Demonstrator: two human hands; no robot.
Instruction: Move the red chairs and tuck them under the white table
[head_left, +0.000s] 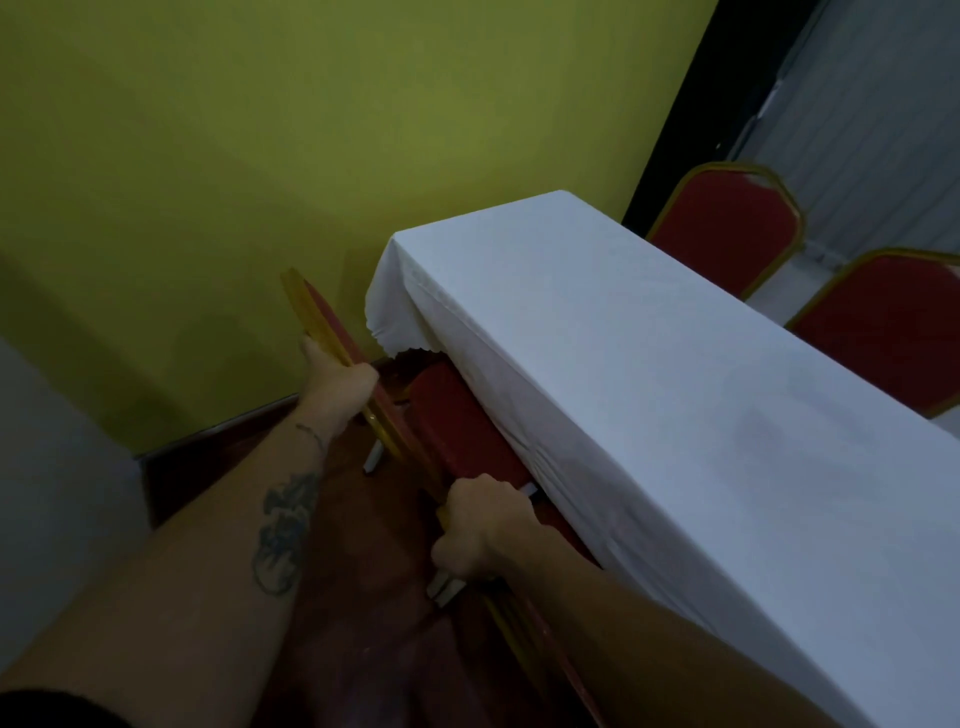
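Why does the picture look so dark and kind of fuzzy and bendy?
Head view: the room is dim, so the table looks bluish-grey; the chair back in the left hand is smeared by motion blur; the right hand is soft too; the wide lens tilts the wall.

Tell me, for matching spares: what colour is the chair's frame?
Gold-yellow frame, red padding; head view.

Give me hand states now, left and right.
Left hand: closed on the chair backrest.
Right hand: closed on the same backrest frame, lower down.
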